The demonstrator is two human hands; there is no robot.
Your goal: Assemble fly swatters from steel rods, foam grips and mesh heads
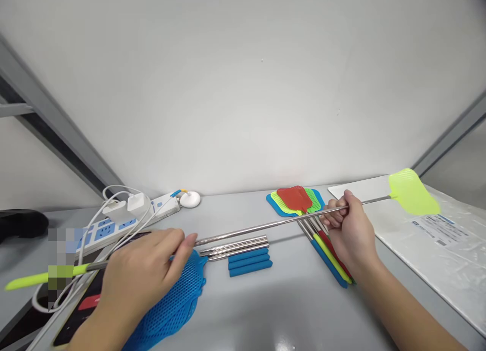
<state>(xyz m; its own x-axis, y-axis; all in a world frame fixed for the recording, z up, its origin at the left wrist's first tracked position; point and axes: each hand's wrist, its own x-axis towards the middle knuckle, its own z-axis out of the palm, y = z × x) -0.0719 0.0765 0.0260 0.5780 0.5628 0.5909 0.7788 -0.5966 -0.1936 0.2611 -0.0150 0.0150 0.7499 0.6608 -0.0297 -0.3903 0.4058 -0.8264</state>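
Note:
A long fly swatter point(266, 224) with a metal rod, a yellow-green paddle at the right and a yellow-green handle at the left stretches across the view above the table. My left hand point(146, 265) is closed around its rod near the handle. Toward the paddle end, my right hand point(349, 229) grips the same rod. Below my left hand lie blue swatter paddles point(178, 290), beside several metal rods point(239, 247) and several blue handle sleeves point(249, 262). A pile of swatters point(294, 199) with red, green, yellow and blue paddles lies by my right hand, partly hidden by it.
At the left stands a power strip point(167, 204) with white plugs point(137, 205) and cables, near a small round white device point(190, 199). A white plastic package point(413, 249) with a label covers the right side. The wall point(243, 98) rises behind the table.

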